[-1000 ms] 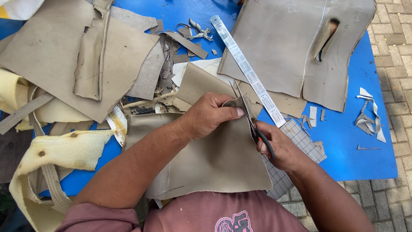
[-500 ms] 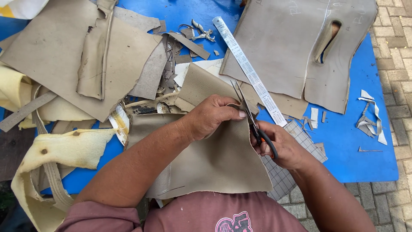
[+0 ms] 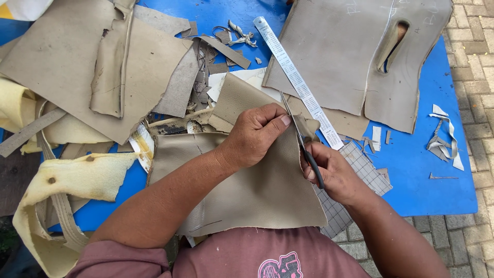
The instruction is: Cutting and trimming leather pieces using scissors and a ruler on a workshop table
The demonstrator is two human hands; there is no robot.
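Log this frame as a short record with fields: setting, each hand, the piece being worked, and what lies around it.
Setting: blue table on a paved brick floor, seen from above
Left hand: pressed flat on the tan leather piece, thumb at its right edge
Right hand: grips the scissors, blades pointing away along that edge
Ruler: lies diagonally just beyond the scissors
Large cut panel: top right, with a slot-shaped opening
Foam pieces: yellow, at left
Scraps: pale offcuts, right side of table
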